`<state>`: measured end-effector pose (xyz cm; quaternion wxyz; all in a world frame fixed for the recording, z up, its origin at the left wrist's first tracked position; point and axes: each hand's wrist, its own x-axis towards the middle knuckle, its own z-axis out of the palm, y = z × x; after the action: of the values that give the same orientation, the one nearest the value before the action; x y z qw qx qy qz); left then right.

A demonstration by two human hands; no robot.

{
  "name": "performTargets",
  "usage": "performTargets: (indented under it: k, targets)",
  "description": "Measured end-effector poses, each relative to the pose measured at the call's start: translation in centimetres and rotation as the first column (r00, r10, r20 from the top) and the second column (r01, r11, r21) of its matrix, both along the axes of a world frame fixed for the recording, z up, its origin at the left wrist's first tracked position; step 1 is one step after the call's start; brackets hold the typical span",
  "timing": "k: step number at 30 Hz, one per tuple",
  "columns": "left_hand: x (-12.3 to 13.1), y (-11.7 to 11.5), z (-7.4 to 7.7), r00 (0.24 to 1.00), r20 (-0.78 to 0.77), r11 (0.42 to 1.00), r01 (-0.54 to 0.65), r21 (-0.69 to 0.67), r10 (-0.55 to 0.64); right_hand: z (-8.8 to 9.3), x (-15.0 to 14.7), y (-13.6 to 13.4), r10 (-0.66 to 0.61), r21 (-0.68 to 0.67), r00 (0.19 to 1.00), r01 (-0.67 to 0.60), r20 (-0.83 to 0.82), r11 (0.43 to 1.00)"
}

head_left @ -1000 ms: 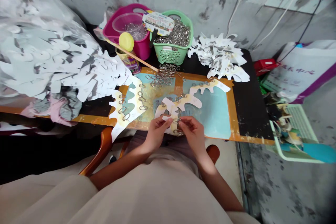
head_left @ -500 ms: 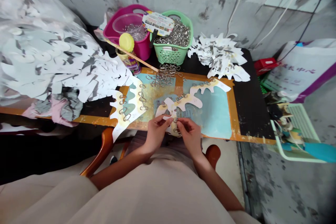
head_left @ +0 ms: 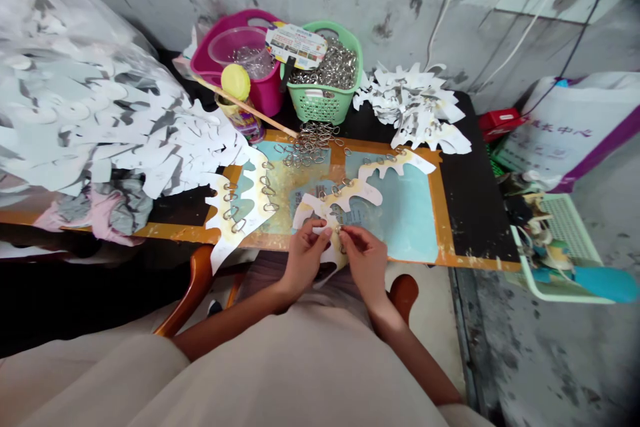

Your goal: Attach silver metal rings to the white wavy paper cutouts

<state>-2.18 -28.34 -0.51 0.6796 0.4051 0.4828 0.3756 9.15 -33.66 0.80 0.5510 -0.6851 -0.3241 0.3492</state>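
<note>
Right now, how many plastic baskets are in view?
3: a pink basket, a green basket beside it, and a pale green mesh basket at lower right. More may be hidden.

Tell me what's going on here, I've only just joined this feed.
A seated person is working with both bare hands on a white scalloped paper cutout fitted with metal rings. The left hand pinches the cutout near its end, while the right hand has its fingertips at a small metal ring. Another ringed cutout lies on the painted board, with a tangle of linked rings beyond, and a green basket holds more rings.
</note>
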Motion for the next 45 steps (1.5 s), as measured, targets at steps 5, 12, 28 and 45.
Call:
performTargets:
  k: [5,12,28,45]
  targets:
    - [0.1,-1.2,1.3,0.960,0.268,0.995,0.094,-0.041,-0.080,3.3,2.8,-1.1,0.089,0.017,0.988,-0.092,0.123,0.996]
    - [0.3,-2.4,2.4,0.822,0.484,0.943,0.331,0.022,-0.300,5.7,5.2,-2.0,0.160,0.064,0.881,-0.209,0.445,0.976]
    - [-1.2,-2.3,-0.1,0.962,0.162,0.924,0.154,0.349,-0.221,4.2,7.8,0.0,0.567,-0.302,0.364,-0.574,0.739,0.762]
    - [-2.7,1.3,-4.2,0.525,-0.848,-0.157,0.834,0.529,-0.066,-0.6,7.9,0.2,0.543,-0.454,0.127,-0.413,0.830,0.790]
